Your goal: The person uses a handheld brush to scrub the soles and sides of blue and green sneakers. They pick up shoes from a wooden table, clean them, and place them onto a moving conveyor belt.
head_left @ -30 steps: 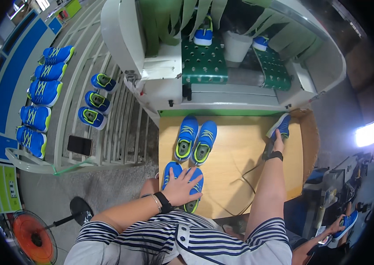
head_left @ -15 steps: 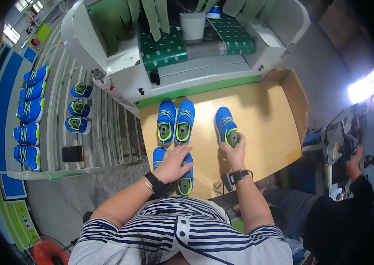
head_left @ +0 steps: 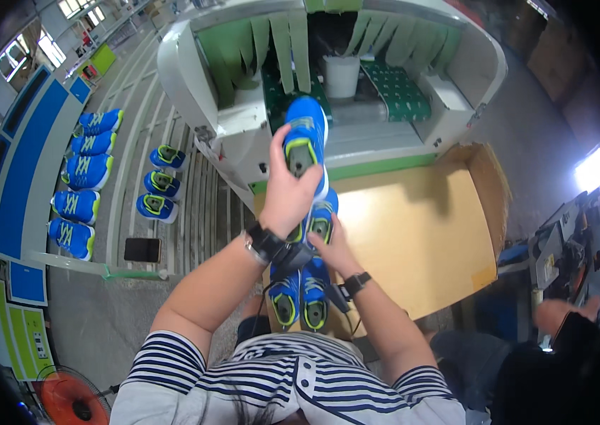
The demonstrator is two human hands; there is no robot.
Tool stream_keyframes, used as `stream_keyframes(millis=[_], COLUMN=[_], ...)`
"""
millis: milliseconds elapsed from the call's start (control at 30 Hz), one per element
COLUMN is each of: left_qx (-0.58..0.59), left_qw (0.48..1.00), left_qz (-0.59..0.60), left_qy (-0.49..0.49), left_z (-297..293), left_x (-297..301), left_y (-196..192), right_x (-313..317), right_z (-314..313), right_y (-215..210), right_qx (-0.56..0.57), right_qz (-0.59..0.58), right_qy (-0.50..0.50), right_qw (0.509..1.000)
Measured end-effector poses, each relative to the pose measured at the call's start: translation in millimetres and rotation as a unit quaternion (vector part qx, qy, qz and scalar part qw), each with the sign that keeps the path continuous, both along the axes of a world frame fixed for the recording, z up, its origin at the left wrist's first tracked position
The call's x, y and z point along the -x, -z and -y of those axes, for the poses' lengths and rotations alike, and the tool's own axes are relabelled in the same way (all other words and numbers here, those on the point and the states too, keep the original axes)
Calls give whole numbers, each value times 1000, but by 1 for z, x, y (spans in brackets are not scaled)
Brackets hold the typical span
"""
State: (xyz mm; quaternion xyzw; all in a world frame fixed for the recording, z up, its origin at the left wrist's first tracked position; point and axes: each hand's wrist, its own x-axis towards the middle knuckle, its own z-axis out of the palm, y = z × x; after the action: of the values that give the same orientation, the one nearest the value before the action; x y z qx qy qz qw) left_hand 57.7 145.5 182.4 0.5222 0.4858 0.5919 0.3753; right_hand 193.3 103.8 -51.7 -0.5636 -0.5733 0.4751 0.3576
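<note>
A blue shoe [head_left: 305, 113] with a lime-green collar and white sole is in my left hand [head_left: 289, 188], thumb and fingers gripping its heel end. It is raised at the near end of the machine's left green belt, toe pointing away. My right hand [head_left: 335, 248] is closed around the heel of another blue shoe [head_left: 322, 212] on the tan board [head_left: 413, 248]. Under my left wrist, a further shoe is mostly hidden. Nearer my body stand two more blue shoes, a left one [head_left: 284, 301] and a right one [head_left: 314, 301].
A white machine [head_left: 378, 134] with hanging green strips and perforated green belts [head_left: 399, 92] faces me. On a slatted rack at left are several blue shoes [head_left: 87, 170] and a dark flat object [head_left: 142, 249]. An orange fan [head_left: 73, 404] and another person's hand [head_left: 562, 315] are lower down.
My left hand has risen away from the board with a shoe. My right hand has moved left to the paired shoes; no shoe stands at the board's right part now.
</note>
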Motion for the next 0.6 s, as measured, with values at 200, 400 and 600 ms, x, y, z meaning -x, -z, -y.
stream_keyframes(millis=[200,400,600], left_qx=[-53,24,-62], left_qw=[959,974,973], left_qz=[-193,-178,-222], left_qy=[-202,-138,7], left_z=[-149,-177,-31], left_x=[32,41,13], left_y=[21,19,71], right_x=[22,-71,-94], right_z=[-9,-30,-162], right_y=[-10,-82,-242], right_qx=[-28,-31,-348], right_qz=[28,-132,-117], right_qy=[32,146,144], right_qw=[999,980,919])
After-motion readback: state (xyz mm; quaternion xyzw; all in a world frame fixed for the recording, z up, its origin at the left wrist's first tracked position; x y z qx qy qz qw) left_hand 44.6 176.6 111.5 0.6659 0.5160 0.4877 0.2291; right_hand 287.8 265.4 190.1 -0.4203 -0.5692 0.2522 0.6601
